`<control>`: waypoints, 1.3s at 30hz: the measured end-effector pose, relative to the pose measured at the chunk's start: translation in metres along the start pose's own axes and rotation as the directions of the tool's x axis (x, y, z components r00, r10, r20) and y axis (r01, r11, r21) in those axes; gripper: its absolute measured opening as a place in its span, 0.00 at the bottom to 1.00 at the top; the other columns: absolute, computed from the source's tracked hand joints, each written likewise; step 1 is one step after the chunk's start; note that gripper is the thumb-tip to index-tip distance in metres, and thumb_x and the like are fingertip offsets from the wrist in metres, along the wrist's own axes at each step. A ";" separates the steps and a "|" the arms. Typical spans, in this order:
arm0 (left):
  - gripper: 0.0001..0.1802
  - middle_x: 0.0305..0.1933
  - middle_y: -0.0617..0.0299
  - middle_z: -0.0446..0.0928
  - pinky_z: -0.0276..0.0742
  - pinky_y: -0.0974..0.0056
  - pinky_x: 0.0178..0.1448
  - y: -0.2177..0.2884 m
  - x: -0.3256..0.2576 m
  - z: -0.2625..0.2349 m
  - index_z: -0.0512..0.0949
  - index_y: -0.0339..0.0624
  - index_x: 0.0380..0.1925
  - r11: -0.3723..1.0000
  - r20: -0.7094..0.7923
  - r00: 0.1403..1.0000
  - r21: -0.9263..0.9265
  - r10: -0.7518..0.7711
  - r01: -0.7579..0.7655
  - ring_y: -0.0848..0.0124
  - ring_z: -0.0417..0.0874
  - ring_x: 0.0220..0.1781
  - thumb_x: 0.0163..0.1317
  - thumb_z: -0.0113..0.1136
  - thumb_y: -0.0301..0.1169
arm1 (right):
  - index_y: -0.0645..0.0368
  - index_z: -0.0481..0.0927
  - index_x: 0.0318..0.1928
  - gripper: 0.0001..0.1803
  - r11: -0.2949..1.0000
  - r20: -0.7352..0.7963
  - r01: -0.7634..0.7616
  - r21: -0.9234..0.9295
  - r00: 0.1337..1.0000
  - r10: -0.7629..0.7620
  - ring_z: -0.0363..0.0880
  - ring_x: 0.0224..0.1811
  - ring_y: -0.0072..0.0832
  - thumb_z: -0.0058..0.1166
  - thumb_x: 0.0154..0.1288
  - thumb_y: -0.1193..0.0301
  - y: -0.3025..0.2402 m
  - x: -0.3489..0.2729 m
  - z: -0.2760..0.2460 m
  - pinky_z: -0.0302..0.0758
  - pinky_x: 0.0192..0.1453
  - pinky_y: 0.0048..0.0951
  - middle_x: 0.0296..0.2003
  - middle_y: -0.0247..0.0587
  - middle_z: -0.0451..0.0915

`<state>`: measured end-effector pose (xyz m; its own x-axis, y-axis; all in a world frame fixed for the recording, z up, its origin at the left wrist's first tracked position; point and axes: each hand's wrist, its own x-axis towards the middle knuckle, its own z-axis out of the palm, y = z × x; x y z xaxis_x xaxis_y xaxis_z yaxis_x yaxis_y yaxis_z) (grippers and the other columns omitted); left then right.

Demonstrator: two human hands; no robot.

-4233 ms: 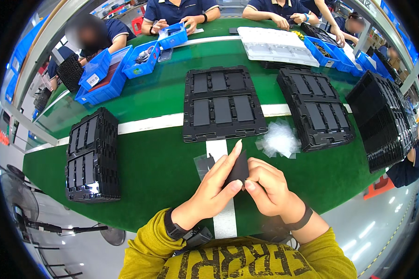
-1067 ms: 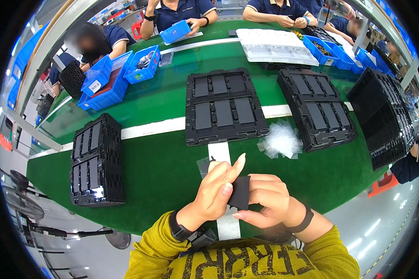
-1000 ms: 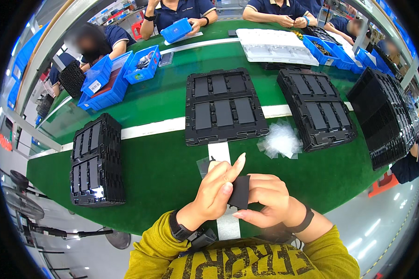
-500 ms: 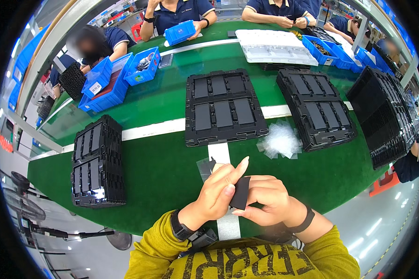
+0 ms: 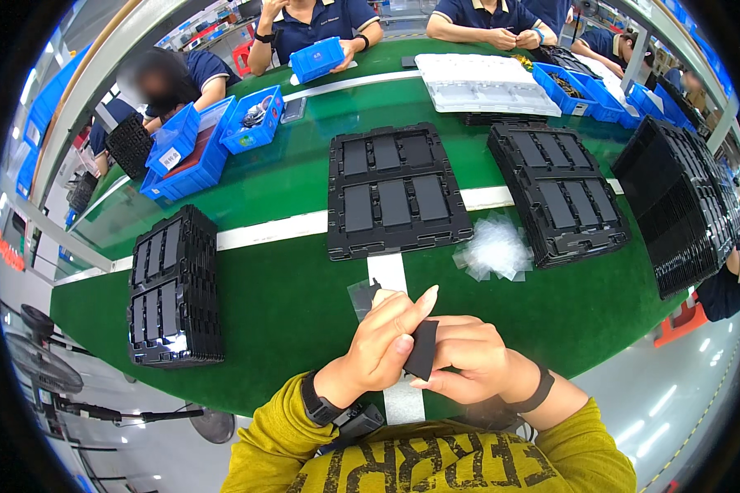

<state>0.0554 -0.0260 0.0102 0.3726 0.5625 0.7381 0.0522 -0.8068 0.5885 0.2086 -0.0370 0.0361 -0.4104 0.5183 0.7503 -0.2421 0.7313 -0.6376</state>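
A flat black rectangular piece is held up in front of my chest. My left hand grips its left side, with the thumb bent against it and a finger pointing up. My right hand pinches the piece from the right, fingers curled and thumb at its lower edge. Behind my left hand, a small clear film and a thin dark tip show; what they belong to is hidden. Beyond my hands lies a black tray with several dark flat pieces in its slots.
A pile of clear film squares lies right of that tray, beside another loaded tray. Tray stacks stand at left and far right. Across the green table are blue bins, a white tray and co-workers.
Both hands and the black piece have shifted very slightly, and the piece is tilted a little differently. The trays and film pile stay where they were.
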 end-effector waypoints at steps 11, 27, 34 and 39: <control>0.25 0.24 0.59 0.64 0.59 0.62 0.39 0.002 0.003 -0.001 0.65 0.29 0.57 1.000 0.007 1.000 -0.011 -0.016 0.017 0.65 0.64 0.26 0.66 0.34 0.36 | 0.61 0.72 0.22 0.08 0.999 0.019 -0.024 0.024 1.000 0.024 0.71 0.23 0.35 0.60 0.50 0.77 0.000 0.000 -0.002 0.68 0.27 0.31 0.21 0.39 0.72; 0.26 0.44 0.48 0.72 0.65 0.65 0.51 0.013 -0.002 -0.002 0.61 0.32 0.60 0.886 0.058 0.907 -0.197 -0.418 0.421 0.64 0.72 0.41 0.69 0.28 0.38 | 0.54 0.79 0.30 0.15 0.869 -0.101 0.124 -0.479 0.976 -0.195 0.76 0.28 0.28 0.62 0.38 0.83 -0.004 0.000 -0.010 0.72 0.29 0.24 0.29 0.33 0.76; 0.26 0.45 0.47 0.72 0.66 0.65 0.50 0.013 -0.002 -0.002 0.61 0.31 0.60 0.883 0.079 0.906 -0.203 -0.416 0.423 0.63 0.72 0.41 0.69 0.29 0.37 | 0.53 0.80 0.31 0.16 0.872 -0.098 0.113 -0.476 0.979 -0.180 0.75 0.28 0.28 0.63 0.36 0.83 -0.005 0.000 -0.010 0.72 0.30 0.24 0.29 0.32 0.76; 0.25 0.42 0.49 0.72 0.66 0.65 0.50 0.014 0.000 -0.002 0.61 0.31 0.60 0.889 0.072 0.905 -0.169 -0.420 0.426 0.64 0.71 0.40 0.69 0.29 0.35 | 0.55 0.79 0.30 0.15 0.870 -0.088 0.118 -0.479 0.980 -0.181 0.75 0.28 0.28 0.63 0.37 0.83 -0.004 0.001 -0.011 0.72 0.30 0.25 0.28 0.33 0.77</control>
<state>0.0539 -0.0368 0.0188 0.3819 0.8348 0.3966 0.0485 -0.4466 0.8934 0.2190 -0.0347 0.0411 -0.2810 0.4143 0.8656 0.1627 0.9095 -0.3825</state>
